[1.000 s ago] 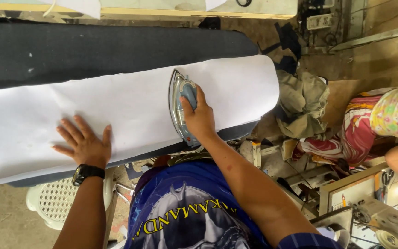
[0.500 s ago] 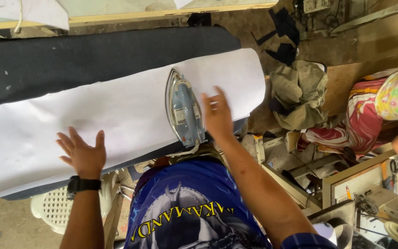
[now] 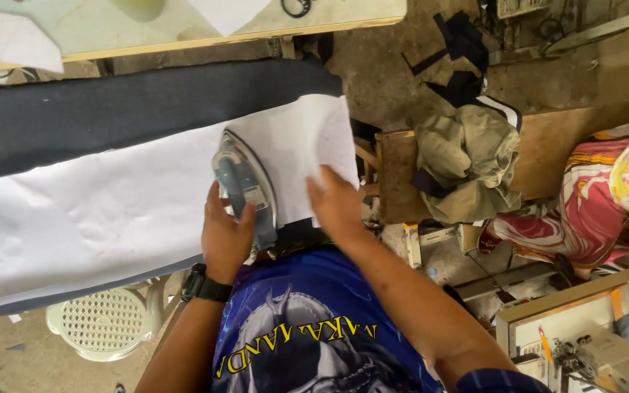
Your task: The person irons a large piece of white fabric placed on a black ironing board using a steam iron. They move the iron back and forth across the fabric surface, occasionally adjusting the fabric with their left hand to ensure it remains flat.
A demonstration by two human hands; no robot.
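our left hand (image 3: 226, 236) wraps its fingers around the blue-grey handle of the silver-soled metal clothes iron (image 3: 245, 189), gripping it from the near side, with a black wristwatch (image 3: 205, 286) strapped just behind the wrist. the iron lies flat on the long white sheet of cloth (image 3: 103, 211), its pointed nose turned away from us and its heel close to the cloth's near edge. just to the right of the iron, our right hand (image 3: 336, 204) lies open, palm down and fingers spread, pressing flat on the right end of the white cloth, touching nothing else. the cloth itself is spread over a dark padded ironing board (image 3: 111, 109) that runs out to the left of the iron and shows as a wide dark band beyond the cloth's far edge. beyond the board, farther from the iron, we see the pale edge of a wooden table (image 3: 205, 33). below the board, to the left of the iron, stands a white perforated plastic stool (image 3: 103, 324). to the right of the iron, well apart, a crumpled olive-green garment (image 3: 467, 164) is heaped on a brown wooden bench (image 3: 562, 149), and past it sits another person in a bright striped and flowered dress (image 3: 606, 204).
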